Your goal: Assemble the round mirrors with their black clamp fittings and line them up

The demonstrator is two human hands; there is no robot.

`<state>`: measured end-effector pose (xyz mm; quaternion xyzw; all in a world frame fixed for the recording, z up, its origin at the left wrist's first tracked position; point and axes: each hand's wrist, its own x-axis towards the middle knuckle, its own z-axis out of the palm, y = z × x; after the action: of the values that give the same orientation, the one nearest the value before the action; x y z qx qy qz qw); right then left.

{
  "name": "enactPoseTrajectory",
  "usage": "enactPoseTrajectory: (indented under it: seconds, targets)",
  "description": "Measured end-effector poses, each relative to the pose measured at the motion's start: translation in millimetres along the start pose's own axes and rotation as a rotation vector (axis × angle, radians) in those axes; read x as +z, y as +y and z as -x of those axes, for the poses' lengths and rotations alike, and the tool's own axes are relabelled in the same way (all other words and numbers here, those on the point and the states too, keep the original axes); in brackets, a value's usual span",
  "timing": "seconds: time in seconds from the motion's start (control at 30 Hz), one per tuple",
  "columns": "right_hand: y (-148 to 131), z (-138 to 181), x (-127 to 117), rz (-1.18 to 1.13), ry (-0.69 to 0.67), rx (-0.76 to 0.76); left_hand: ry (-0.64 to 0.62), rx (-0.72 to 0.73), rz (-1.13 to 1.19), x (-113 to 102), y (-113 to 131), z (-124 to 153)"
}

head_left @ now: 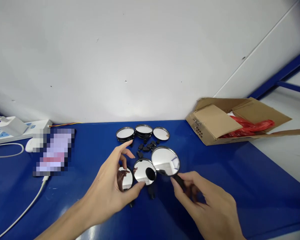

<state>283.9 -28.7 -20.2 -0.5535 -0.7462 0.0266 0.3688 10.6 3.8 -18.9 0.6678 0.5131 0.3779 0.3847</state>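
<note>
My right hand point(205, 200) grips the black stem of a round convex mirror point(165, 161), holding it above the blue table point(240, 186). My left hand point(107, 188) has its fingers spread, with the thumb at the lower rim of a second round mirror point(141, 170). A third round mirror point(125, 178) lies partly hidden behind the left fingers. Whether my left hand holds either mirror is unclear. A black stem point(151, 191) shows below the second mirror.
Several small black plastic parts point(146, 146) lie beyond my hands, next to three chrome-rimmed round mirrors point(143, 131). A cardboard box point(215, 121) holding a red plastic bag stands at the right. A power strip point(15, 133) and pixelated phone point(53, 151) with white cable lie left.
</note>
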Motion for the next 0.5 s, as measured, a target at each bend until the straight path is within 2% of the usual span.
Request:
enactPoseTrajectory:
  seconds: [0.07, 0.2, 0.5]
  targets:
    - [2, 12, 2, 0.069, 0.055, 0.084, 0.067, 0.009, -0.047, -2, -1, -3]
    - [3, 29, 13, 0.137, 0.081, 0.093, 0.206, -0.057, -0.163, -6, -5, -6]
    - [-6, 36, 29, 0.301, 0.097, 0.034, 0.242, -0.065, -0.323, -7, -7, -4]
